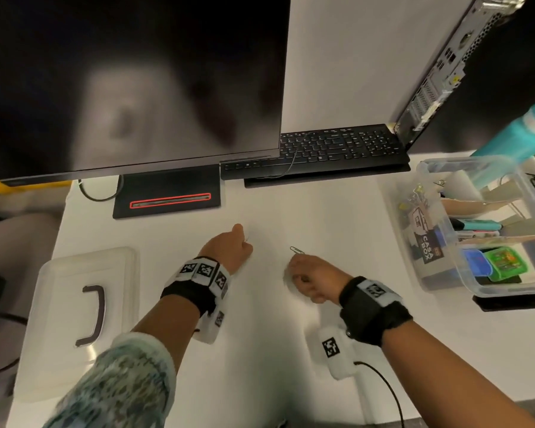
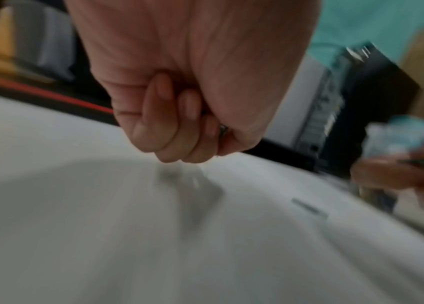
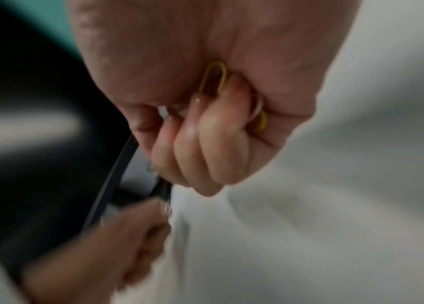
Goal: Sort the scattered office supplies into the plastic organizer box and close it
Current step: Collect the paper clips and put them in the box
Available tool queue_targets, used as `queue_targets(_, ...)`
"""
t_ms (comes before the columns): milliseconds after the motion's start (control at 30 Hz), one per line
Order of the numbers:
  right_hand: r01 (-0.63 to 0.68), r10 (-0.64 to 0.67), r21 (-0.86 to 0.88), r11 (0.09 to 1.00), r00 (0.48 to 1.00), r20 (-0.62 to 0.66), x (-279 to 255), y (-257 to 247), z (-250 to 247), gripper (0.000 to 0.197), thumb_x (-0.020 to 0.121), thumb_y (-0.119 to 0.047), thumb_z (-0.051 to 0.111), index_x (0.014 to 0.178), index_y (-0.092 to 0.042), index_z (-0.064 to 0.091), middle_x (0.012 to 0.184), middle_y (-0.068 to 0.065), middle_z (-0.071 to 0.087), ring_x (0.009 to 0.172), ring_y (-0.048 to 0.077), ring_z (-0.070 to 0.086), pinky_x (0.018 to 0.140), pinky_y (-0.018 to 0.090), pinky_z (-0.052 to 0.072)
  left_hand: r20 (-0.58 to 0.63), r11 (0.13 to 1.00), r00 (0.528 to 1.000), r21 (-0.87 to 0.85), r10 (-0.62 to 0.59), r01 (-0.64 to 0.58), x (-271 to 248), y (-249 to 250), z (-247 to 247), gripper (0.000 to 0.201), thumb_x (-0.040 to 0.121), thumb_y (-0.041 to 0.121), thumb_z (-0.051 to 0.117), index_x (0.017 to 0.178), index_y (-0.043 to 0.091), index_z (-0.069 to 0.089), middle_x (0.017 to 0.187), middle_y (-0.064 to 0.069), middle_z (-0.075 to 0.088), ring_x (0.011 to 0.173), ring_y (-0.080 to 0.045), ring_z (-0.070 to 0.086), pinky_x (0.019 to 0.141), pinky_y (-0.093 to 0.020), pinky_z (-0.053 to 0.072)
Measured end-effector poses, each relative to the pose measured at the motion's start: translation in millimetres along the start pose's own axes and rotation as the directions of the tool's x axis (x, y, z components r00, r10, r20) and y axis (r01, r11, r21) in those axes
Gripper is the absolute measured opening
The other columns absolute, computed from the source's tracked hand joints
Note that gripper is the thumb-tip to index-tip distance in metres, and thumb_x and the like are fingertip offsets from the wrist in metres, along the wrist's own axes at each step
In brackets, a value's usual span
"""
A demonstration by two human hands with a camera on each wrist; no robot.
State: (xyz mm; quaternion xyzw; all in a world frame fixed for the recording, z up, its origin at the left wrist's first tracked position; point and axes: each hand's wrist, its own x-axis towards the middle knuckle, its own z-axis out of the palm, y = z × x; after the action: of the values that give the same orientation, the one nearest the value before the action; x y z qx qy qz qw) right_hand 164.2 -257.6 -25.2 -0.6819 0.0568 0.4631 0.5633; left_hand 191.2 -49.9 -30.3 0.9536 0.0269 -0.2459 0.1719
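My left hand (image 1: 240,247) is curled into a fist over the middle of the white desk. A small metal paper clip (image 2: 223,129) peeks out between its fingers and palm. My right hand (image 1: 300,273) is also curled, and it grips a yellow paper clip (image 3: 213,78) and other clips against the palm. One silver paper clip (image 1: 297,250) lies on the desk at the right hand's fingertips. The clear plastic organizer box (image 1: 439,267) stands open at the right with supplies inside. Its clear lid (image 1: 84,319) lies flat at the left.
A monitor (image 1: 136,81) and its black base (image 1: 167,196) stand at the back, with a keyboard (image 1: 322,149) to the right. A computer tower (image 1: 439,72) and a teal bottle (image 1: 519,134) stand behind the box. A cable (image 1: 383,384) runs from my right wrist.
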Motion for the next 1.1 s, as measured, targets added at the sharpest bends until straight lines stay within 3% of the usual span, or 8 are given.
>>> queue_targets(100, 0.073, -0.134, 0.576, 0.814, 0.989, 0.063, -23, 8, -4, 0.018, 0.083, -0.017, 0.037, 0.066, -0.019, 0.037, 0.048, -0.002, 0.027, 0.04, 0.009, 0.014, 0.04, 0.016, 0.006, -0.021, 0.933, 0.999, -0.357, 0.045, -0.05, -19, -9, 4, 0.015, 0.097, 0.023, 0.039, 0.085, 0.013, 0.041, 0.071, -0.003, 0.047, 0.065, -0.018, 0.042, 0.061, -0.032, 0.034)
queue_targets(200, 0.145, -0.171, 0.635, 0.759, 0.985, -0.021, -28, 15, 1, 0.028, 0.09, -0.028, 0.037, 0.065, -0.016, 0.039, 0.051, 0.0, 0.029, 0.042, 0.011, 0.015, 0.038, 0.018, 0.008, -0.08, 0.827, 0.989, -0.543, 0.122, -0.146, -39, -19, 10, 0.022, 0.098, 0.02, 0.039, 0.076, 0.014, 0.039, 0.069, -0.007, 0.041, 0.064, -0.017, 0.037, 0.064, -0.031, 0.033)
queue_targets(300, 0.191, -0.093, 0.407, 0.893, 0.964, -0.248, -16, 11, 3, 0.036, 0.1, -0.03, 0.036, 0.066, -0.018, 0.041, 0.055, 0.0, 0.034, 0.041, 0.01, 0.022, 0.037, 0.02, 0.015, -0.095, 0.796, 0.981, -0.574, 0.168, -0.192, -56, -25, 18, 0.023, 0.097, 0.023, 0.038, 0.075, 0.015, 0.037, 0.067, -0.006, 0.038, 0.061, -0.016, 0.035, 0.062, -0.03, 0.033)
queue_targets(367, 0.156, -0.16, -0.045, 0.987, 0.893, -0.42, -4, 6, -1, 0.027, 0.1, -0.019, 0.035, 0.076, -0.016, 0.048, 0.059, 0.0, 0.042, 0.045, 0.011, 0.034, 0.042, 0.022, 0.029, -0.073, 0.816, 0.982, -0.547, 0.173, -0.184, -63, -28, 22, 0.022, 0.098, 0.019, 0.039, 0.077, 0.015, 0.038, 0.067, -0.007, 0.04, 0.061, -0.016, 0.036, 0.06, -0.03, 0.033)
queue_targets(500, -0.147, -0.231, -0.704, 0.695, 0.882, -0.412, 17, -12, -4, 0.031, 0.099, -0.017, 0.032, 0.129, -0.008, 0.033, 0.098, 0.015, 0.061, 0.085, 0.03, 0.059, 0.072, 0.032, 0.041, -0.041, 0.841, 0.979, -0.506, 0.201, -0.194, -73, -31, 29, 0.022, 0.097, 0.019, 0.038, 0.075, 0.022, 0.037, 0.067, -0.006, 0.043, 0.061, -0.016, 0.037, 0.06, -0.029, 0.034)
queue_targets(600, -0.296, -0.121, -0.807, 0.511, 0.905, -0.409, 29, -19, 4, 0.05, 0.098, -0.02, 0.032, 0.143, -0.007, 0.016, 0.124, 0.017, 0.056, 0.107, 0.033, 0.057, 0.082, 0.037, 0.042, -0.042, 0.84, 0.974, -0.498, 0.223, -0.214, -80, -31, 32, 0.023, 0.097, 0.02, 0.038, 0.075, 0.024, 0.037, 0.068, -0.007, 0.042, 0.06, -0.016, 0.036, 0.059, -0.03, 0.032)
queue_targets(800, -0.337, -0.028, -0.803, 0.492, 0.916, -0.401, 30, -21, 9, 0.046, 0.099, -0.017, 0.037, 0.14, 0.001, 0.026, 0.136, 0.018, 0.048, 0.122, 0.032, 0.05, 0.098, 0.037, 0.04, -0.023, 0.848, 0.976, -0.492, 0.215, -0.198, -91, -22, 34, 0.019, 0.097, 0.02, 0.037, 0.079, 0.019, 0.039, 0.069, -0.007, 0.041, 0.062, -0.016, 0.036, 0.061, -0.031, 0.032)
queue_targets(1100, -0.132, -0.214, -0.779, 0.612, 0.922, -0.324, -70, -27, -46, 0.025, 0.1, -0.022, 0.038, 0.113, -0.002, 0.047, 0.107, 0.016, 0.061, 0.087, 0.026, 0.056, 0.072, 0.029, 0.036, -0.05, 0.85, 0.975, -0.481, 0.218, -0.215, -78, 36, 31, 0.019, 0.098, 0.02, 0.038, 0.08, 0.016, 0.042, 0.066, -0.002, 0.042, 0.057, -0.011, 0.035, 0.058, -0.026, 0.032)
